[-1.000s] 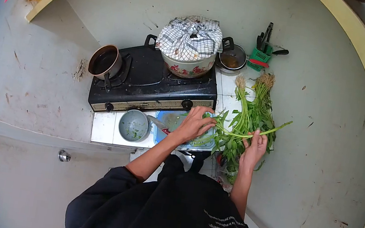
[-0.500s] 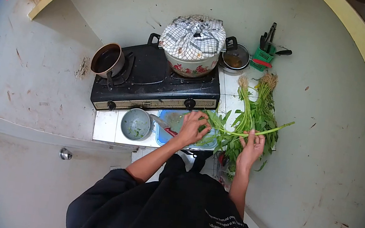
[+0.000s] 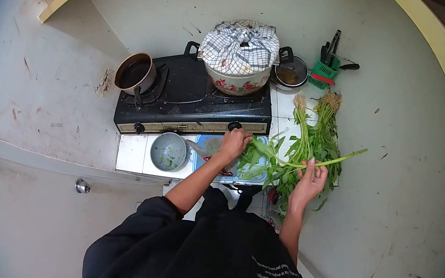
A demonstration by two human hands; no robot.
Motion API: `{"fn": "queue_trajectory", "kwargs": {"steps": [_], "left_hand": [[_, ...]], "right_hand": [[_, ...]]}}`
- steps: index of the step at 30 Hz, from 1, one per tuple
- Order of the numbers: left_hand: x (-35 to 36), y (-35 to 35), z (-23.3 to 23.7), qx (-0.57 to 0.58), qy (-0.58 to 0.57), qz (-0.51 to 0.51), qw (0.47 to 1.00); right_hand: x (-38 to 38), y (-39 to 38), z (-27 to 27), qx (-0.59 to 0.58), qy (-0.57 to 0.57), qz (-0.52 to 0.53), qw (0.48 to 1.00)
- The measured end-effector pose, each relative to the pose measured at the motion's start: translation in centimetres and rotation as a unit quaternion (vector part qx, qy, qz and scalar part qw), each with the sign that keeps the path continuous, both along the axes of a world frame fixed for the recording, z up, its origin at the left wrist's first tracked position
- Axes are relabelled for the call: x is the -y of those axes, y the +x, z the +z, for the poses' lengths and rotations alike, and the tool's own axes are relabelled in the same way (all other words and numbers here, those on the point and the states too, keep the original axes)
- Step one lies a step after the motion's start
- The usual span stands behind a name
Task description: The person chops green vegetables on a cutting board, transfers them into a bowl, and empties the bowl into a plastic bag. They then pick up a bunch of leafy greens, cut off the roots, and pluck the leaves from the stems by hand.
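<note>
My right hand [image 3: 310, 182] pinches a long green leafy stalk [image 3: 346, 157] whose bare end points up and right. Its leaves [image 3: 260, 148] reach left over a blue-rimmed tray [image 3: 196, 165]. At the leaf tips, my left hand [image 3: 236, 143] has its fingers pinched together, seemingly on a leaf; the fingertips are partly hidden. A knife [image 3: 196, 147] lies across the tray, partly behind my left forearm. Beside my right hand lie bunches of leafy greens [image 3: 325, 128] with their roots on.
A grey bowl [image 3: 169, 152] with green bits stands left of the tray. Behind is a black gas stove [image 3: 181, 89] with a small saucepan [image 3: 135, 73] and a large cloth-covered pot [image 3: 237, 81]. A strainer [image 3: 291, 73] and green utensil basket [image 3: 324, 72] are at the back right.
My left hand has moved up toward the stove, and its fingers have drawn closer together at the leaves. My right hand still holds the stalk, in nearly the same place.
</note>
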State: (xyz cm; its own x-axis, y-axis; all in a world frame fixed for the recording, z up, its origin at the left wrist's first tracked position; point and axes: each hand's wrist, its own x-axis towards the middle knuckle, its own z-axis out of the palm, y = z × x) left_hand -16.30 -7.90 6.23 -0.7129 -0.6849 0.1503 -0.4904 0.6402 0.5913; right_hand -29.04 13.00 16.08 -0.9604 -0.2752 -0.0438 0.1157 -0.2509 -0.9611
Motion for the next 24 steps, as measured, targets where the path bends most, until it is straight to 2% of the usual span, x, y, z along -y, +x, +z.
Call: {"fn": "queue_trajectory", "kwargs": {"steps": [2,5,8,9,13,16,24], "left_hand": [[-0.1,-0.5,-0.5,-0.028,-0.006,0.031,0.999],[0.4,-0.5,0.8,-0.141,-0.035,0.025,0.989],[-0.8,-0.4,6.3,-0.23,-0.009,-0.049,0.972],[-1.5,-0.2,7.8,-0.241,-0.007,-0.121,0.963],[-4.6,-0.4,10.5,-0.092,0.001,-0.232,0.968],[-4.6,-0.7,8.6,-0.055,-0.045,-0.244,0.967],[-4.0,-0.3,7.3,-0.053,-0.027,-0.243,0.968]], "right_hand": [[-0.2,0.2,0.1,0.008,0.004,0.012,1.0],[-0.9,-0.6,0.1,0.001,0.015,0.014,1.0],[-1.4,-1.4,-0.3,-0.002,0.014,0.018,1.0],[-1.5,-1.5,-0.5,-0.001,0.015,0.021,1.0],[-1.5,-2.0,-0.3,0.006,0.055,0.036,0.998],[-1.2,-2.0,0.5,0.009,0.049,0.05,0.997],[-1.8,-3.0,0.2,0.002,0.05,0.061,0.997]]}}
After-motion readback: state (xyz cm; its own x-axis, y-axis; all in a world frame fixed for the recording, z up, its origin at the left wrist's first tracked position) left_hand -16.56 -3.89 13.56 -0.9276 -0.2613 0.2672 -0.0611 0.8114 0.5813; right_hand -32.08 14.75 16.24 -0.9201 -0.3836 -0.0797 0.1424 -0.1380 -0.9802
